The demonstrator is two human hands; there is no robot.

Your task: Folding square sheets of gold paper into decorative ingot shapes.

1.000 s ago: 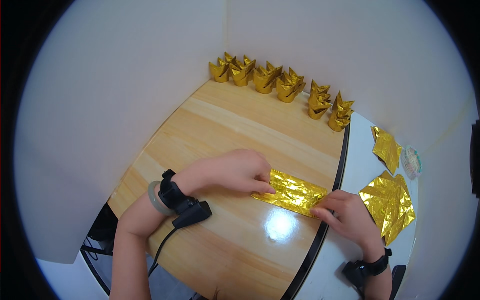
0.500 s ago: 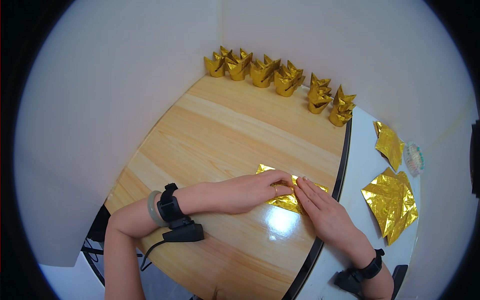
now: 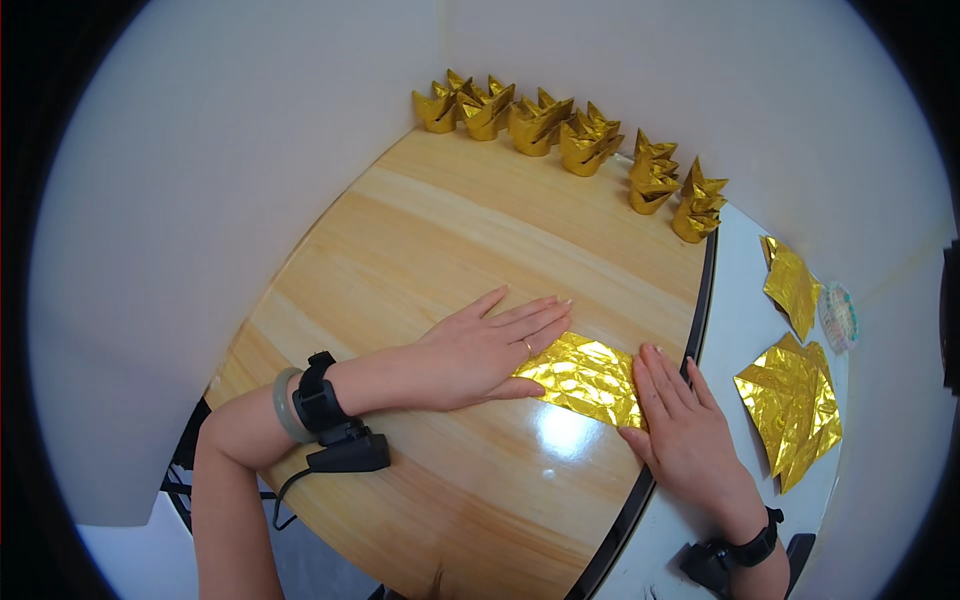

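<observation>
Both hands, left hand (image 3: 480, 350) and right hand (image 3: 685, 435), lie flat on gold foil sheet (image 3: 585, 377).

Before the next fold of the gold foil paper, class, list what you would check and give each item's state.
1. Left hand flat on the gold foil paper: ok.
2. Right hand flat on the paper's right end: ok.
3. Paper lies wholly on the wooden table: ok, though close to its edge.
4. Crease sharpness: cannot tell.
5. Spare gold sheets beside the right hand: ok.
6. Finished gold folded pieces stand apart at the far edge: ok.
</observation>
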